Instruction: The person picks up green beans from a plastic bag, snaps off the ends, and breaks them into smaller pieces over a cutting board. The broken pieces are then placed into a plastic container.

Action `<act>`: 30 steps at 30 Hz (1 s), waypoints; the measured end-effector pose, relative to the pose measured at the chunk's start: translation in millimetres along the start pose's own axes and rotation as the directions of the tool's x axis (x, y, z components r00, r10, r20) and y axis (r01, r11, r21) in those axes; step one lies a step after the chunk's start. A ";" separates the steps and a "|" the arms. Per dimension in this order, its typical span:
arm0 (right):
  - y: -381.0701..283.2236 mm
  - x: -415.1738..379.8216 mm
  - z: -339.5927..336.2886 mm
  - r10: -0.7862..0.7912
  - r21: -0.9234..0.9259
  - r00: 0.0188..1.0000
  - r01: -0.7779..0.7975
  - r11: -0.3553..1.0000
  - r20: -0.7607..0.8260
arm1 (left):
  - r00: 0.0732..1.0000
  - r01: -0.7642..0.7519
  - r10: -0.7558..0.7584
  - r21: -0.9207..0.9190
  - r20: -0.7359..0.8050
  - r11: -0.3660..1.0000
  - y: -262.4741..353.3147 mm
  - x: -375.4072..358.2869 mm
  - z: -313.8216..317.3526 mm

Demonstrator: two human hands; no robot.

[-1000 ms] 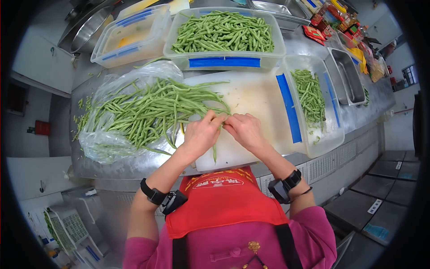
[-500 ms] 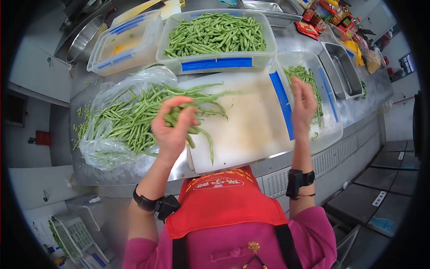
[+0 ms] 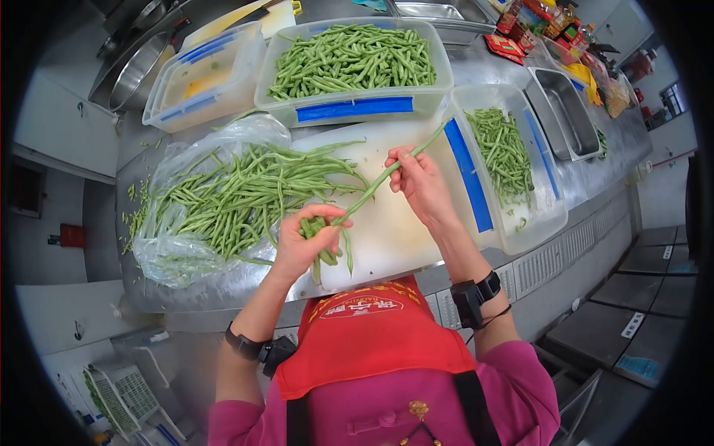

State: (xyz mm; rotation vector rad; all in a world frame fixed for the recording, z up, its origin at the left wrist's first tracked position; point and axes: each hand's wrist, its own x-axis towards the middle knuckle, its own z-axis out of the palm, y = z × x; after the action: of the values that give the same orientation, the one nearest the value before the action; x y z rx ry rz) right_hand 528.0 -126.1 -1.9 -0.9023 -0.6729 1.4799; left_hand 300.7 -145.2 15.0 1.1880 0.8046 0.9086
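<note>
Over the near left of the white cutting board, my left hand is closed round several green beans. One long green bean slants up and right from it, and my right hand pinches that bean near its middle. To the left, a heap of long whole beans lies on a clear plastic bag, some reaching onto the board. Right of my right hand stands a clear container with short bean pieces in it.
A large clear tub of cut beans stands behind the board. Left of it is a lidded plastic box, with a metal bowl beyond. At right is a steel pan. Packets and bottles crowd the far right.
My right hand has come left from over the right container and now grips a long bean. My left hand, still holding beans, has moved right and nearer to me.
</note>
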 end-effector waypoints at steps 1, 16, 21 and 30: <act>0.7 2.4 -0.2 -0.035 -0.015 0.999 0.035 0.999 -0.009 | 0.999 0.028 -0.030 -0.078 -0.020 0.997 -0.4 0.3 -6.0; 2.8 -0.4 10.3 0.009 -0.138 0.999 -0.014 0.990 -0.035 | 0.954 -0.298 0.204 0.731 0.218 0.614 12.7 10.2 13.1; 20.2 6.6 5.1 0.096 -0.176 0.993 -0.105 0.979 -0.062 | 0.876 -0.482 0.361 0.574 0.320 0.662 17.4 5.9 10.0; 30.1 -6.5 26.1 0.085 -0.359 0.995 -0.059 0.932 0.055 | 0.996 0.084 -0.067 0.474 -0.053 0.876 2.2 16.3 0.5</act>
State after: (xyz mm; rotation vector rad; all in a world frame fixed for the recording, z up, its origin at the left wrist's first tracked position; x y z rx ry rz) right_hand 489.7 -133.6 -12.3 -1.1662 -0.9917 1.4846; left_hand 307.7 -130.4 16.4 1.5578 1.1388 0.6827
